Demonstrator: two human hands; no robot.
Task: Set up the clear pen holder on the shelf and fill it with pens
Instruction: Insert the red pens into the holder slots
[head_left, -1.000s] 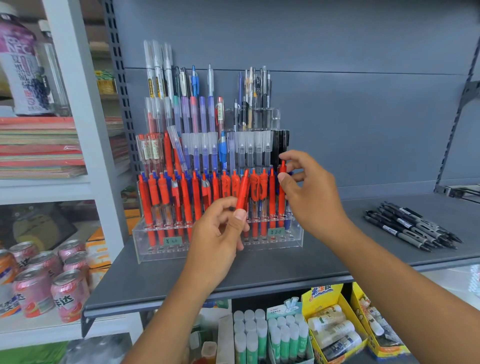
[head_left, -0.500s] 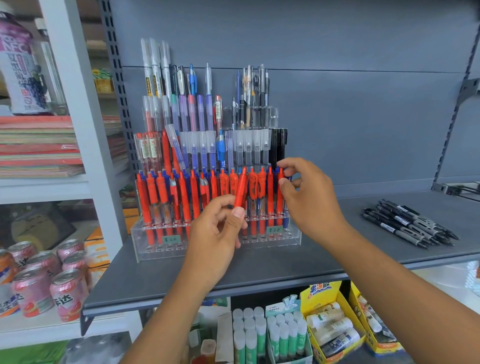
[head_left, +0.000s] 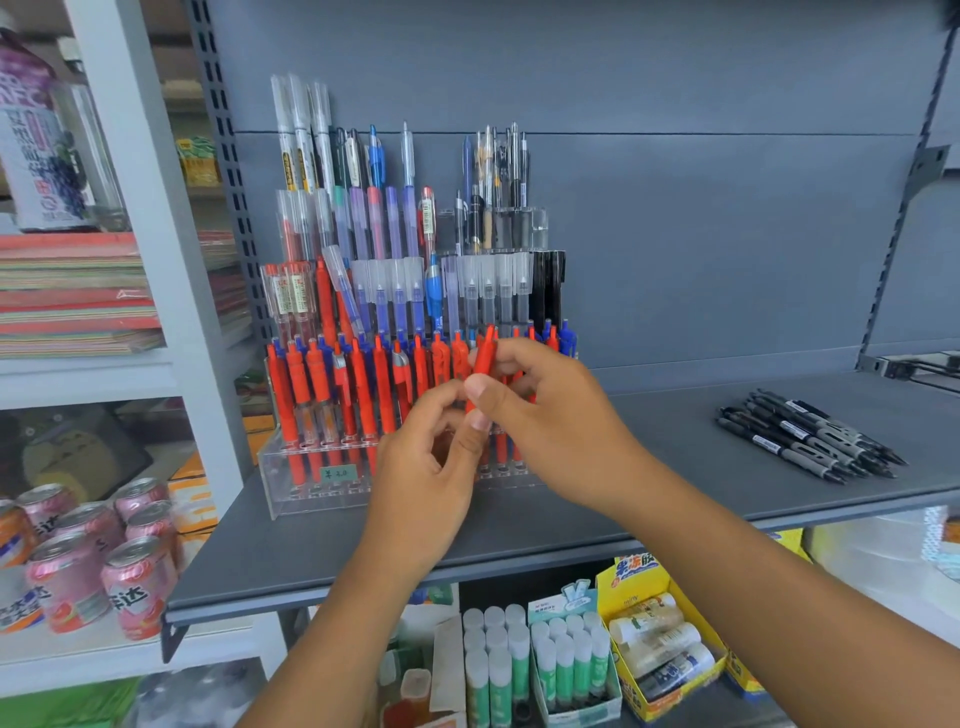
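Clear pen holder (head_left: 311, 488) on the grey shelf (head_left: 675, 467), toward its left end. Nearest, below the shelf edge: white-capped glue sticks (head_left: 519, 670) and a yellow box (head_left: 631, 582) of more tubes. To the left, on a white rack (head_left: 156, 208), pink drink cans (head_left: 104, 577). Above the shelf's front edge, left hand (head_left: 431, 467) with fingers curled, pinching the lower end of a red pen (head_left: 485, 358); right hand (head_left: 561, 426) pinching the same pen higher up between thumb and fingers. Pen tilted, top leaning right, just in front of the holder's front row of red pens (head_left: 322, 384). Green price label (head_left: 337, 473) on the holder's front wall. Well apart to the right, a loose heap of black pens (head_left: 810, 441) flat on the shelf. Behind the front row, higher tiers of capped pens (head_left: 397, 296); farthest, the grey back panel (head_left: 675, 234).
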